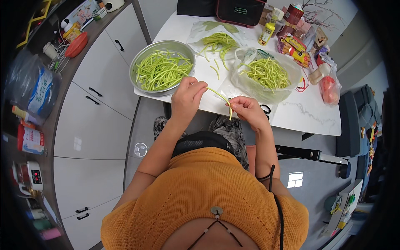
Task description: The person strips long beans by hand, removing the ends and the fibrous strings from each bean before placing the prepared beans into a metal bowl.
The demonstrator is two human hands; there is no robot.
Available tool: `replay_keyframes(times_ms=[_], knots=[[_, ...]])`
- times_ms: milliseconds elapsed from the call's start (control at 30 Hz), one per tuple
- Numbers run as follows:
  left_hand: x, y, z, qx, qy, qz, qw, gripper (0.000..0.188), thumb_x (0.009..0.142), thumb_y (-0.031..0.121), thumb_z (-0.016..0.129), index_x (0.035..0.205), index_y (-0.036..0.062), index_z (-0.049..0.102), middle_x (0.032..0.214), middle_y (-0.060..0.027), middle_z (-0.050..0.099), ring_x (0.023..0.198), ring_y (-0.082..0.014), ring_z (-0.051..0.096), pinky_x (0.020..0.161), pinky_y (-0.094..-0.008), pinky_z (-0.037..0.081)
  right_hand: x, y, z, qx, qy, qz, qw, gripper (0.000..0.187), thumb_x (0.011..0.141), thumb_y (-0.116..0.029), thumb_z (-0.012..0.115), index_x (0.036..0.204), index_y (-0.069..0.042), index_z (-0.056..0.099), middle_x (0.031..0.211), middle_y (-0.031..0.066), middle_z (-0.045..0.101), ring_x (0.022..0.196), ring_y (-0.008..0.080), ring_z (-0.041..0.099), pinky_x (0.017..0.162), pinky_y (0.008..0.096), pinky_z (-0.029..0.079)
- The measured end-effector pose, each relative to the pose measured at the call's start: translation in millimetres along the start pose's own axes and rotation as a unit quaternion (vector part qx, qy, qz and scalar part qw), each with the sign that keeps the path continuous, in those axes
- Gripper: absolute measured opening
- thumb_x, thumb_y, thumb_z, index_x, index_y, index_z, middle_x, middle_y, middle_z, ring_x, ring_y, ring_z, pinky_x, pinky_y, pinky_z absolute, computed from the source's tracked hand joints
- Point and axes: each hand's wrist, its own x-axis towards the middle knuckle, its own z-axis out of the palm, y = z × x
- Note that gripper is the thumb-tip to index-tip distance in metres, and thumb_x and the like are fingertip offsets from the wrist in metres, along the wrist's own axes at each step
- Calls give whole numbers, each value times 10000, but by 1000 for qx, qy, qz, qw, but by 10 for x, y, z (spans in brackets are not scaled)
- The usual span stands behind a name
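Observation:
A thin green vegetable stalk (217, 93) stretches between my two hands above the table's near edge. My left hand (186, 101) pinches its left end between thumb and fingertips. The fingers of my right hand (249, 111) are closed on it near the other end, and a short tip hangs below them. Beyond my left hand stands a round metal basin (132, 68) holding many cut green stalks (162, 70). Right of centre, a clear plastic bag (271, 96) lies open around more stalks (270, 74).
Another plastic bag (196, 35) with longer stalks lies farther back, with a few loose pieces nearby. Dark scissor handles (266, 110) show beside my right hand. A yellow bottle (266, 32) and snack packets (294, 49) stand at the back right. White cabinets (93, 125) line the left.

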Motion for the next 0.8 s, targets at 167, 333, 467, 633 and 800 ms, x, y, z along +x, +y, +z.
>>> replay_keyframes(times_ms=[167,333,467,633,800], knots=[[-27,-9,20,12,2,-9,1000,115,738,18,681,850,38,660,800,-49,518,620,-143,497,528,-252,390,-36,-8,41,43,-20,-44,998,189,834,-129,640,984,-17,612,818,9,639,651,20,529,546,139,371],[-31,-6,15,-22,2,-26,999,114,738,7,675,849,31,666,769,-48,530,600,-125,488,517,-235,376,-53,-1,19,67,-10,-54,996,194,826,-119,645,989,-22,604,866,16,642,587,9,473,495,144,333],[-69,104,16,-97,-34,-83,991,107,754,3,663,860,18,671,774,-38,545,613,-99,493,520,-219,375,-29,44,72,148,23,-119,982,252,823,-131,648,1046,-33,583,954,12,626,519,-4,368,443,153,266],[-126,173,48,-162,-61,-158,972,97,766,6,660,863,3,667,789,-54,566,657,-111,557,558,-223,437,-27,35,93,185,16,-129,974,393,824,-177,663,1172,-39,543,992,4,591,507,6,343,436,157,248],[-188,193,90,-210,-79,-184,957,87,778,14,663,864,-3,663,824,-32,557,667,-68,540,574,-186,426,-21,75,77,216,9,-145,965,369,832,-169,655,1155,-21,555,919,-7,582,506,18,350,437,166,256]])
